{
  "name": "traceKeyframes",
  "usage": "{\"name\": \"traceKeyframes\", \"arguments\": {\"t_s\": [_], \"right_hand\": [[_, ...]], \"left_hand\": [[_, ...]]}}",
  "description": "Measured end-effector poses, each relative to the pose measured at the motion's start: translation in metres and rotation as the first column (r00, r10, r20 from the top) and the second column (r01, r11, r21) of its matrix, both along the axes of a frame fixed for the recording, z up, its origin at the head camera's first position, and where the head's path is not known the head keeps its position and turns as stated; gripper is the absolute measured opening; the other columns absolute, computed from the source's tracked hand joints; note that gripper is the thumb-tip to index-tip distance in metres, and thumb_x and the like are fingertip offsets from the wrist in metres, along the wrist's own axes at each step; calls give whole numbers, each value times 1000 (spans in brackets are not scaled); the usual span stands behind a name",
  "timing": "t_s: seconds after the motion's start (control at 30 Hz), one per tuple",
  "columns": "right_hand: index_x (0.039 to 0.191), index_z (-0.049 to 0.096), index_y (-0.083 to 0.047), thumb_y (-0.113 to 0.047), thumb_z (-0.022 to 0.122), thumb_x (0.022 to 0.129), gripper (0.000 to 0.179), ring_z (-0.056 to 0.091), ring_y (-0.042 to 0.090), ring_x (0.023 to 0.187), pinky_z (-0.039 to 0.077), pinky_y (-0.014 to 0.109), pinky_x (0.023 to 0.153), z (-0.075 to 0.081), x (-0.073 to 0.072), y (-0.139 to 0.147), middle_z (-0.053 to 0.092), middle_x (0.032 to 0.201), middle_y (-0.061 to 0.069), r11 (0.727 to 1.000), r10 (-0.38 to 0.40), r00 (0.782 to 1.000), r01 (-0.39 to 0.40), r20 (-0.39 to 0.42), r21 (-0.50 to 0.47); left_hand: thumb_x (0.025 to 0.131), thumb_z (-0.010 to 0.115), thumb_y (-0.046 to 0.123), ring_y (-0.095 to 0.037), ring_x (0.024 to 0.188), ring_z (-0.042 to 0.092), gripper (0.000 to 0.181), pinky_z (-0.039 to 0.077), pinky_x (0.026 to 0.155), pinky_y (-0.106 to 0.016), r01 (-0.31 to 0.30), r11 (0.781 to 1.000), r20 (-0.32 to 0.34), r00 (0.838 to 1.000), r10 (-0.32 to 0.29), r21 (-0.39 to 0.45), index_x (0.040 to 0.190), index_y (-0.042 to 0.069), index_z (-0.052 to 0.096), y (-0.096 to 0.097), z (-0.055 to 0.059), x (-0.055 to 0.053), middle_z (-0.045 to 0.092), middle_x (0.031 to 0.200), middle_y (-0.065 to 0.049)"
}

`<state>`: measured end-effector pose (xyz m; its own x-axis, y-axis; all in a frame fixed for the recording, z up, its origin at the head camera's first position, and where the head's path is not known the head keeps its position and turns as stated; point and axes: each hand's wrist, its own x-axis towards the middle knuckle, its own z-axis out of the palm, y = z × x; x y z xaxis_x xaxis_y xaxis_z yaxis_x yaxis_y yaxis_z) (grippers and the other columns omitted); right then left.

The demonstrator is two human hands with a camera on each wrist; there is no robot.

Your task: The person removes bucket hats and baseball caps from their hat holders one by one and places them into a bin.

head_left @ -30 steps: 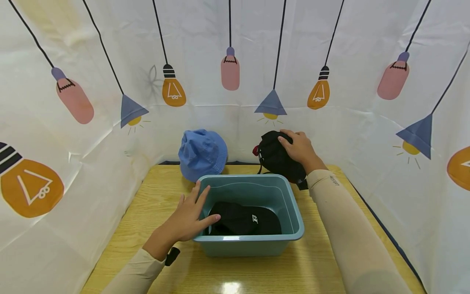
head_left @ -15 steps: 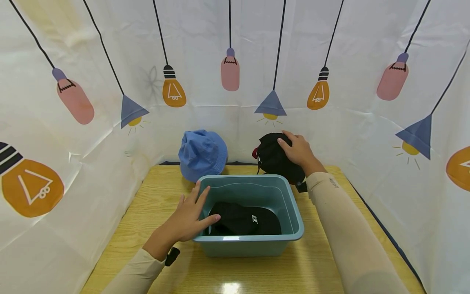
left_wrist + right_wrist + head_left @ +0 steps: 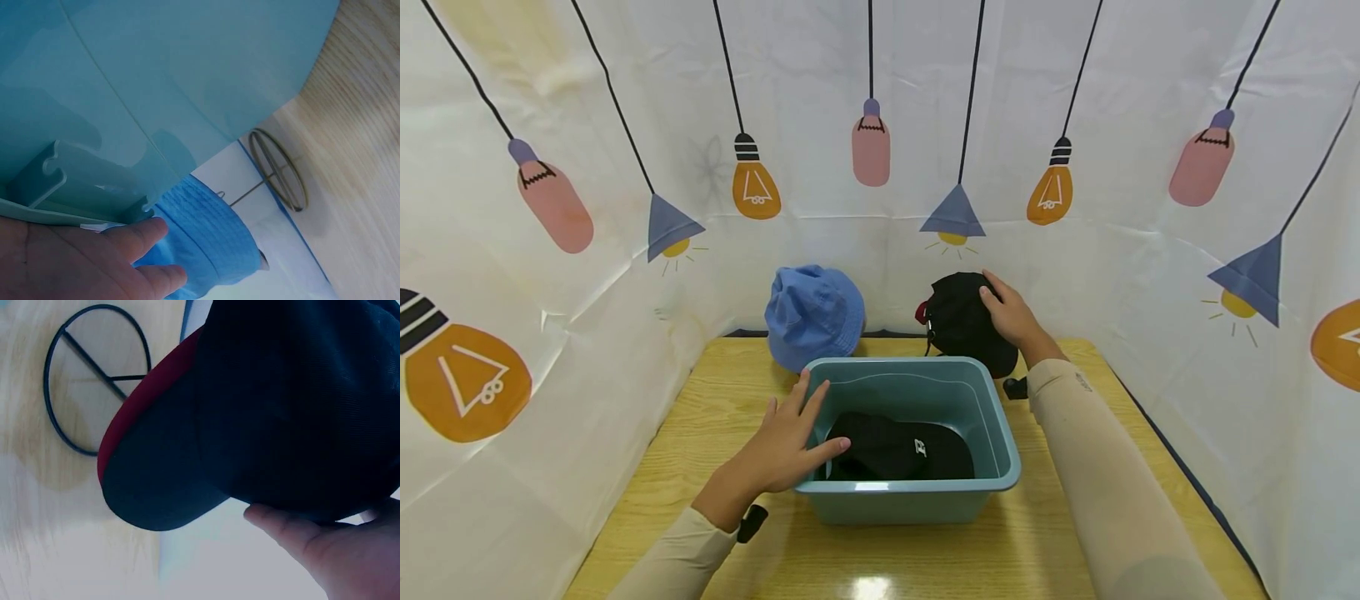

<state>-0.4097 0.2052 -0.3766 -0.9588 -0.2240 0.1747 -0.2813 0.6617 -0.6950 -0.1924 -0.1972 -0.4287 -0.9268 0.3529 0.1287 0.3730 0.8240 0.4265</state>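
My right hand [image 3: 1017,318] touches the right side of a black baseball cap [image 3: 964,327] at the back right; in the right wrist view the thumb lies against the cap's edge, and the other fingers are mostly hidden. The cap has a red-edged brim [image 3: 145,392] and sits above a dark wire stand [image 3: 94,362]. My left hand [image 3: 781,442] rests with spread fingers on the left rim of a teal plastic tub [image 3: 917,486]. Inside the tub lies a black cap [image 3: 887,447] with a small white emblem.
At the back left, a blue bucket hat [image 3: 815,317] sits up against the backdrop, above a wire stand base [image 3: 275,172] in the left wrist view. A white sheet [image 3: 880,258] with printed lamps encloses the wooden table [image 3: 880,558] behind and at both sides.
The black cap at the back right has lowered slightly. My right hand has slid down and right along it, covering less of it. The left hand and tub have not moved.
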Motion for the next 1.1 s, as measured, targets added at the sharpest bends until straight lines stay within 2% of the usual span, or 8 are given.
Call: {"name": "traceKeyframes", "arguments": {"t_s": [0.23, 0.53, 0.83, 1.1], "right_hand": [[168, 19, -27, -49, 28, 113, 60, 18, 40, 159, 16, 62, 126, -1, 3, -2, 19, 173, 13, 998, -52, 998, 53, -37, 28], [167, 25, -26, -48, 30, 113, 59, 14, 42, 159, 13, 64, 126, 6, 2, 1, 15, 173, 17, 993, -90, 994, 94, -63, 65], [167, 24, -26, -49, 29, 113, 59, 13, 41, 159, 12, 64, 126, 15, -1, 4, 14, 173, 16, 992, -90, 993, 96, -74, 76], [166, 26, -23, -45, 30, 113, 58, 18, 41, 158, 15, 62, 126, 19, -2, 1, 20, 172, 17, 991, -63, 994, 74, -94, 114]], "left_hand": [[97, 51, 73, -44, 156, 23, 99, 7, 119, -77, -1, 1000, 1, 1000, 1, -2, 167, 13, 18, 0, 0, 0, 0, 174, -19], [97, 51, 73, -44, 156, 25, 98, 7, 119, -77, 1, 1000, -1, 1000, -1, -5, 167, 13, 18, 0, 0, 0, 0, 174, -20], [97, 50, 74, -43, 156, 24, 98, 7, 120, -76, -2, 1000, 13, 1000, 2, -8, 168, 14, 17, 1, 1, 0, -1, 174, -18], [97, 49, 74, -43, 157, 23, 98, 6, 120, -76, -8, 1000, 18, 1000, 8, -15, 168, 15, 16, 1, 0, 0, -2, 174, -18]]}}
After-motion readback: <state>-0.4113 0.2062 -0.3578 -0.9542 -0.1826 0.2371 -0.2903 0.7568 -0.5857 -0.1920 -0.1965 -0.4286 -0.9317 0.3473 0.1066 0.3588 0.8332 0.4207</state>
